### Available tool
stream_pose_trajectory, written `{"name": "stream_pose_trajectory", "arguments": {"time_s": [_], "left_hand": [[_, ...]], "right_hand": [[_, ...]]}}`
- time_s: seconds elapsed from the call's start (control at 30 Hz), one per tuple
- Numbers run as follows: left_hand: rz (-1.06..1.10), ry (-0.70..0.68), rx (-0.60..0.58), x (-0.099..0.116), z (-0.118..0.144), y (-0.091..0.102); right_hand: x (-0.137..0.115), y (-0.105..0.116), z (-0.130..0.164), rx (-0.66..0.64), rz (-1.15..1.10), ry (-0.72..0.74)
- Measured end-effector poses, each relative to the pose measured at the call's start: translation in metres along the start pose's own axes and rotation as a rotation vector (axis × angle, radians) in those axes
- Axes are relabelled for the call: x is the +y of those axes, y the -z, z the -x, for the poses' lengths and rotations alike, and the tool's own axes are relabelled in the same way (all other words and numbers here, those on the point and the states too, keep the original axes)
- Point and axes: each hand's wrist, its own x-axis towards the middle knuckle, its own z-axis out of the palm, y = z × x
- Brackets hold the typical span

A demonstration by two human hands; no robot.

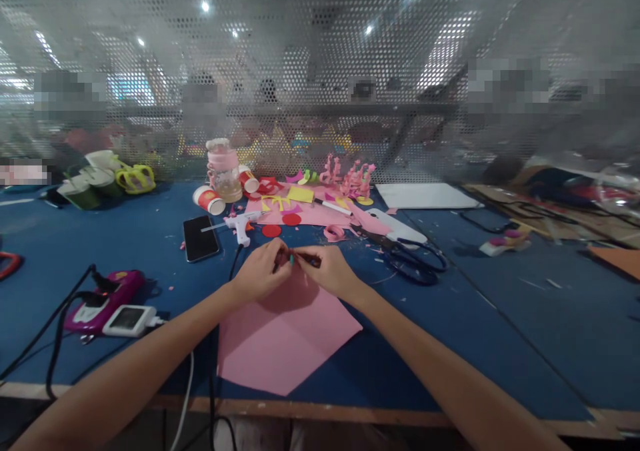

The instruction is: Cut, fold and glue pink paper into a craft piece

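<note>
My left hand (261, 272) and right hand (331, 271) meet fingertip to fingertip, both pinched shut on a small dark red paper piece (299, 257) above the pink sheet (285, 334) on the blue desk (500, 317). The glue gun (239, 223) lies at 11 o'clock from my hands, the black scissors (413, 257) at 3 o'clock.

Small dark red strip (300, 257) (pinched level) above pink sheet (285, 334).

On the desk (500, 344): 1 pink sheet (285, 337), 1 phone (201, 237), 1 glue gun (240, 224), 1 scissors (415, 257), 2 paper cups (209, 199), 2 red discs (291, 219), 1 jar (223, 169), 1 white board (425, 196), 2 hands (260, 271).
</note>
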Motion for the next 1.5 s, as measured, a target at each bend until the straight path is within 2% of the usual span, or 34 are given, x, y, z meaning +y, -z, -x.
{"name": "stream_pose_trajectory", "arguments": {"time_s": [0.1,0.33,0.57,1.0,1.5], "left_hand": [[0.075,0.062,-0.046,-0.002,-0.002,0.000],[0.262,0.103,-0.026,-0.004,-0.001,-0.001],[0.292,0.123,-0.015,0.000,0.001,-0.002],[0.385,0.082,0.016,-0.002,0.001,-0.001],[0.332,0.077,0.031,-0.002,0.001,-0.003]], "right_hand": [[-0.003,0.000,0.002,0.003,0.090,0.025],[-0.002,-0.003,0.006,-0.002,0.385,0.078],[-0.003,-0.006,0.011,0.015,0.606,0.181],[-0.005,-0.005,0.012,0.002,0.701,0.211],[-0.005,-0.006,0.012,-0.002,0.735,0.200]]}}
